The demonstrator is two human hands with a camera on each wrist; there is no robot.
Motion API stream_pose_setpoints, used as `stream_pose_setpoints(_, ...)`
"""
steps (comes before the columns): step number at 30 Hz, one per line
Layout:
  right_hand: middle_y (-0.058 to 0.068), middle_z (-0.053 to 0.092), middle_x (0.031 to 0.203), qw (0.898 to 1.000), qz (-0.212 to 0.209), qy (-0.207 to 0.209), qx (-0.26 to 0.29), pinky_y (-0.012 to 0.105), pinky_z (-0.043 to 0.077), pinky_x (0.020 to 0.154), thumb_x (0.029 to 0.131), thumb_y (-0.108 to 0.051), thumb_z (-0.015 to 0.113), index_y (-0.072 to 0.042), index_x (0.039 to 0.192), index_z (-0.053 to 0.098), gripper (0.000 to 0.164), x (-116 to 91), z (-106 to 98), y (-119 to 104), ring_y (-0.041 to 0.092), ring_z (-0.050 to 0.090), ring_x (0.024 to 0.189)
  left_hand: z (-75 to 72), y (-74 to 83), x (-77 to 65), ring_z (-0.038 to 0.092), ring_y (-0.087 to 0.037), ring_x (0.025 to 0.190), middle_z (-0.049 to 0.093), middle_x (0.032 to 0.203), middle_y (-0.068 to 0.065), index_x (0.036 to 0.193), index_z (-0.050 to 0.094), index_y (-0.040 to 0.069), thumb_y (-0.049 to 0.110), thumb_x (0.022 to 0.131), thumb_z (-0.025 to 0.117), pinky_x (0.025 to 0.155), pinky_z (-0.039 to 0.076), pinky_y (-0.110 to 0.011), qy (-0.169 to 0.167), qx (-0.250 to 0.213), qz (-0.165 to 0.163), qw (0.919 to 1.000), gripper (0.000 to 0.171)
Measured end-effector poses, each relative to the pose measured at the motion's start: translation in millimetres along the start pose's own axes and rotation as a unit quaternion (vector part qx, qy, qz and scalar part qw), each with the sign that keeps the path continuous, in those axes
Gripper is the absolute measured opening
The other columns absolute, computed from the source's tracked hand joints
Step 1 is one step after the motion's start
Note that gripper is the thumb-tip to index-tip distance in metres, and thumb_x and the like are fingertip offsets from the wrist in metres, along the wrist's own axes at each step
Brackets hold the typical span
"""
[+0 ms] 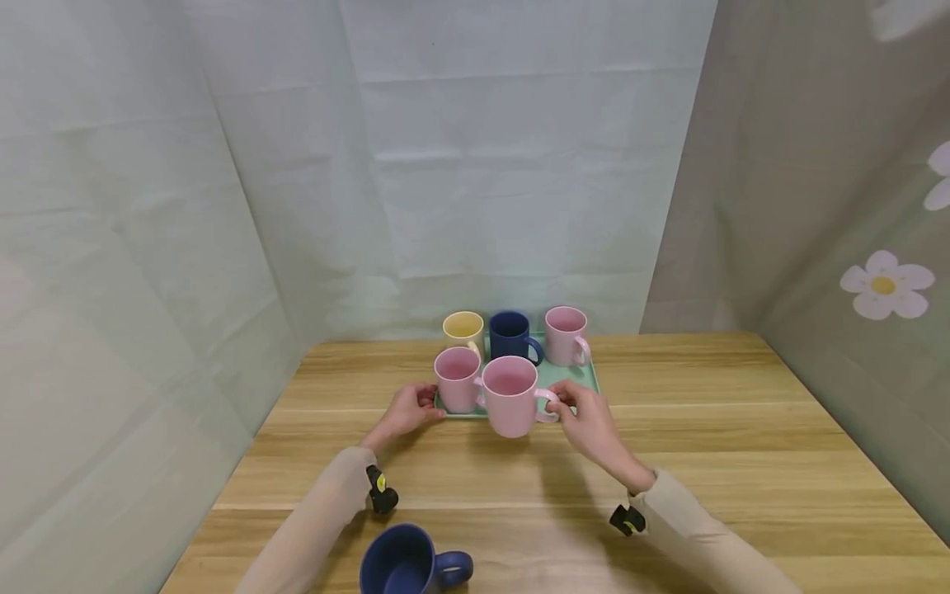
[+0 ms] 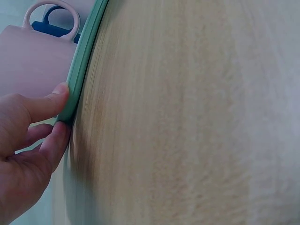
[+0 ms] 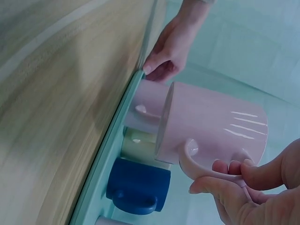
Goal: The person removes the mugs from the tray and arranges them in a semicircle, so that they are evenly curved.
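My right hand [image 1: 590,425] pinches the handle of a pink mug [image 1: 510,410] and holds it upright, raised over the front of a light green tray [image 1: 558,378]. In the right wrist view, thumb and fingers close round that handle [image 3: 206,171], with space between the mug and the tray. My left hand [image 1: 406,410] grips the tray's front left corner, thumb on the rim [image 2: 77,79] and fingers at its outer edge. Just beside it on the tray stands another pink mug [image 1: 456,392]. Behind are a yellow mug [image 1: 462,332], a dark blue mug [image 1: 508,337] and a third pink mug [image 1: 564,345].
A second dark blue mug [image 1: 404,569] stands near the front of the wooden table [image 1: 712,462], close to my left forearm, its handle toward the right. Pale cloth [image 1: 519,181] hangs behind the table and along both sides.
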State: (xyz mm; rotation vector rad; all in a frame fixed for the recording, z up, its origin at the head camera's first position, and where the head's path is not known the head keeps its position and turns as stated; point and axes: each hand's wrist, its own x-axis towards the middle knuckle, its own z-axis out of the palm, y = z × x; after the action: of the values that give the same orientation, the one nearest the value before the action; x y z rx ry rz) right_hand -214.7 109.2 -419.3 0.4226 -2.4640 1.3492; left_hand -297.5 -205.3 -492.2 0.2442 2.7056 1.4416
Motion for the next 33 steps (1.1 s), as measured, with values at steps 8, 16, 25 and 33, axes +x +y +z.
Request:
stream_pose_setpoints(8, 0.007, 0.071, 0.081, 1.000, -0.008, -0.019, 0.011, 0.022, 0.056, 0.068, 0.085, 0.004, 0.067, 0.000, 0.093, 0.068, 0.009, -6, 4, -3, 0.017, 0.067, 0.077, 0.0, -0.1, 0.2, 0.065, -0.030, 0.103, 0.064, 0.118, -0.026, 0.125, 0.055, -0.011, 0.000, 0.078, 0.076, 0.091, 0.057, -0.038, 0.002, 0.001, -0.003, 1.0000, 0.052)
stream_pose_setpoints(16, 0.007, 0.070, 0.081, 0.998, -0.001, -0.053, 0.034, 0.018, 0.053, 0.064, 0.086, 0.004, 0.066, 0.001, 0.093, 0.068, 0.008, -12, 12, -5, 0.015, 0.063, 0.074, 0.9, 0.5, -0.2, 0.065, -0.028, 0.102, 0.065, 0.116, -0.024, 0.125, 0.056, -0.010, 0.000, 0.079, 0.076, 0.091, 0.057, -0.038, 0.003, 0.001, -0.007, 1.0000, 0.051)
stream_pose_setpoints(25, 0.008, 0.070, 0.082, 0.994, 0.000, -0.102, 0.036, 0.018, 0.052, 0.065, 0.086, 0.004, 0.065, 0.000, 0.094, 0.068, 0.009, -19, 22, -7, 0.015, 0.061, 0.074, 1.1, 1.0, 0.1, 0.065, -0.032, 0.103, 0.064, 0.117, -0.028, 0.125, 0.054, -0.012, -0.003, 0.079, 0.074, 0.090, 0.058, -0.038, 0.003, -0.005, 0.000, 1.0000, 0.051)
stream_pose_setpoints(33, 0.003, 0.069, 0.079, 0.991, -0.038, -0.128, 0.024, 0.017, 0.052, 0.062, 0.085, 0.002, 0.067, -0.002, 0.090, 0.068, 0.006, -25, 34, -9, 0.008, 0.060, 0.074, 2.0, -1.1, 0.5, 0.065, -0.031, 0.100, 0.063, 0.115, -0.028, 0.124, 0.054, -0.014, -0.005, 0.078, 0.074, 0.088, 0.058, -0.036, 0.004, -0.007, 0.003, 1.0000, 0.051)
